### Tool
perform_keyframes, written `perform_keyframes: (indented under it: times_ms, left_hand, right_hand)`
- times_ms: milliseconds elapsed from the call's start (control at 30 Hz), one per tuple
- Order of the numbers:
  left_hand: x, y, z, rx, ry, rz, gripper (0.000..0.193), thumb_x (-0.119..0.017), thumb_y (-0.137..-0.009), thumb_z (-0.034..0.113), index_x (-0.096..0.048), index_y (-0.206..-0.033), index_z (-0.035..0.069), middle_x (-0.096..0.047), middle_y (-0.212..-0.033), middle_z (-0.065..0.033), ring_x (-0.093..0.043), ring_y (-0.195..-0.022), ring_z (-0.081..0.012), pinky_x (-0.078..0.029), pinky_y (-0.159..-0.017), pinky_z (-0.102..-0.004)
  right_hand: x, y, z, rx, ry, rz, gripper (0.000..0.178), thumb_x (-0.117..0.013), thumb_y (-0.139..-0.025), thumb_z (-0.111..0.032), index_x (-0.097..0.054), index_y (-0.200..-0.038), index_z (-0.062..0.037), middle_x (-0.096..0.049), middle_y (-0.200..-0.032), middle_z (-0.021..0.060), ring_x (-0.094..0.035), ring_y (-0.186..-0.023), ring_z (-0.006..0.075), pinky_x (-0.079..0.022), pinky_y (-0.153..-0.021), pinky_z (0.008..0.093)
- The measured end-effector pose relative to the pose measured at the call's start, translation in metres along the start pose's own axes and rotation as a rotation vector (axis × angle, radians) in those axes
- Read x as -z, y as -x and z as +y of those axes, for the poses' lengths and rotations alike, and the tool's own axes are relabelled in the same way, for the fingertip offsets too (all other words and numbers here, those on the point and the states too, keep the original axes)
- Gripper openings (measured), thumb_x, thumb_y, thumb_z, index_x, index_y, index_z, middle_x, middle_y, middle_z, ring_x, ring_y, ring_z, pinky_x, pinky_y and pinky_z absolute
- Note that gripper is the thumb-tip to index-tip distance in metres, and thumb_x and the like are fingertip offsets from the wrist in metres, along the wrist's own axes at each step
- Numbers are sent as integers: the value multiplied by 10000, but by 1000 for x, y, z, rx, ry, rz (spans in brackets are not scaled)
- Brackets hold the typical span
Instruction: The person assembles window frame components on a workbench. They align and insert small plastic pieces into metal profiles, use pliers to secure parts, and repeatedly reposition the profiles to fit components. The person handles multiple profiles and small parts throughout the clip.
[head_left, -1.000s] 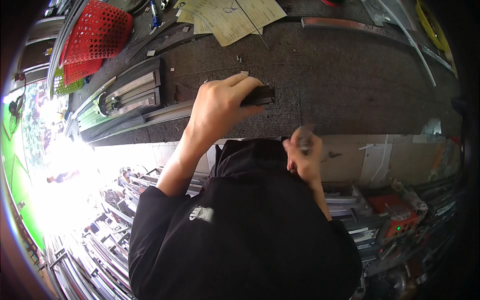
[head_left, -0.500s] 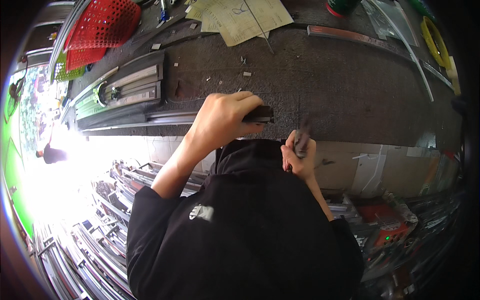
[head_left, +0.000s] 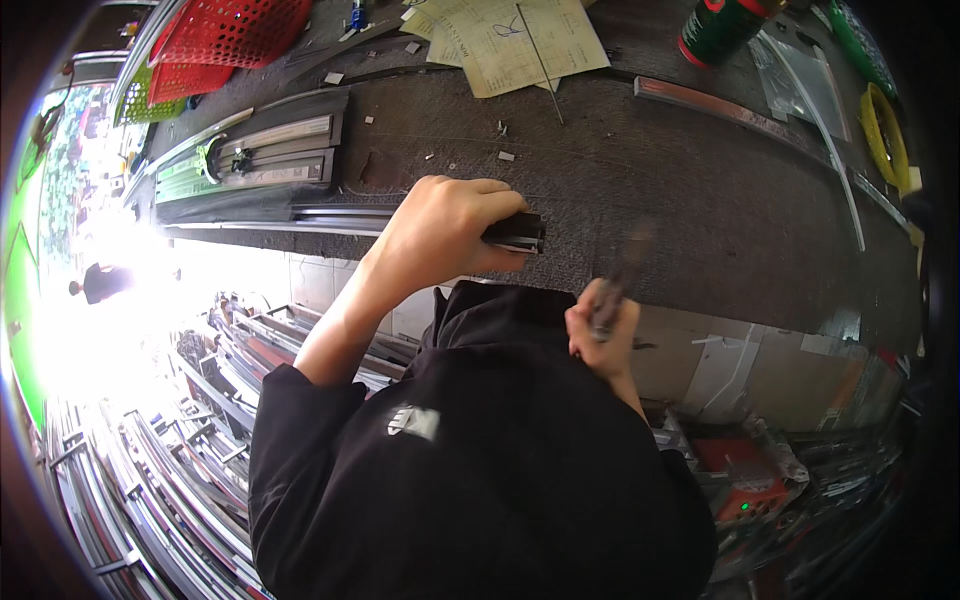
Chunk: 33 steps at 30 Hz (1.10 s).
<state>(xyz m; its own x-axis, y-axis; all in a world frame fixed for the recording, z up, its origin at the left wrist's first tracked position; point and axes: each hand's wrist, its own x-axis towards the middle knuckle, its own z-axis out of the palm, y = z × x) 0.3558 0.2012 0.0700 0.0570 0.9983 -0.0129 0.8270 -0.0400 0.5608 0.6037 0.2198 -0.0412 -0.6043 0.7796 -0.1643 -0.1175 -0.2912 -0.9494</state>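
Holds metal profile [head_left: 518, 236] clamped in left grip [head_left: 452, 222], with dark end out to its right. Holds blurred dark tool [head_left: 624, 276] clasped in right grip [head_left: 605, 346], lower right of left grip. Has yellowish papers [head_left: 515, 60] on bench [head_left: 720, 185] beyond left grip.

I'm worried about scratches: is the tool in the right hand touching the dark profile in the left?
Apart. The head view shows a strip of bench surface between the blurred tool in the right hand and the dark profile.

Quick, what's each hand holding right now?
Left hand: closed around a long metal profile.
Right hand: closed around a dark tool, too blurred to identify.
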Motion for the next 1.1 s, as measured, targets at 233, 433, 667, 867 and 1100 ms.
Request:
perform_keyframes:
  times_ms: [233, 433, 667, 867, 1100]
  left_hand:
    - [-10, 3, 4, 99, 90, 19, 376, -843, -629, 130, -733, -986, 96, -718, -875, -75, -716, -751, -273, -563, -684, -364]
    - [-19, 6, -2, 19, 35, 84, 435, -862, -683, 284, -719, -1069, 143, -751, -905, -42, -727, -803, -271, -560, -685, -369]
    - [-27, 7, -9, -89, 54, 155, 374, -855, -722, 347, -751, -1026, 156, -737, -880, -19, -715, -725, -212, -544, -615, -318]
    - [-29, 9, -7, -107, -1, 176, 347, -793, -787, 393, -736, -1048, 172, -740, -924, -3, -713, -787, -210, -553, -645, -348]
    - [-45, 13, -7, -47, -9, 55, 385, -756, -816, 423, -740, -1067, 132, -668, -1029, -20, -639, -960, -240, -513, -839, -380]
  right_hand:
    - [35, -27, -39, 83, 0, 134, 214, -605, -889, 62, -486, -758, -58, -498, -578, 5, -501, -419, 59, -410, -395, 212]
    - [47, -48, -54, 78, -24, 196, 228, -604, -903, 38, -471, -749, -66, -484, -515, 1, -474, -373, 67, -384, -378, 211]
    - [53, -63, -59, 74, 11, 182, 231, -587, -911, 47, -470, -754, -74, -487, -485, 10, -472, -362, 76, -360, -373, 212]
    - [52, -74, -69, 57, 66, 117, 217, -661, -906, -11, -498, -773, -64, -489, -516, -3, -481, -382, 71, -363, -388, 215]
    - [63, -106, -106, -138, 739, 251, 259, -821, -835, -222, -659, -873, -24, -614, -682, 18, -498, -471, 76, -365, -450, 264]
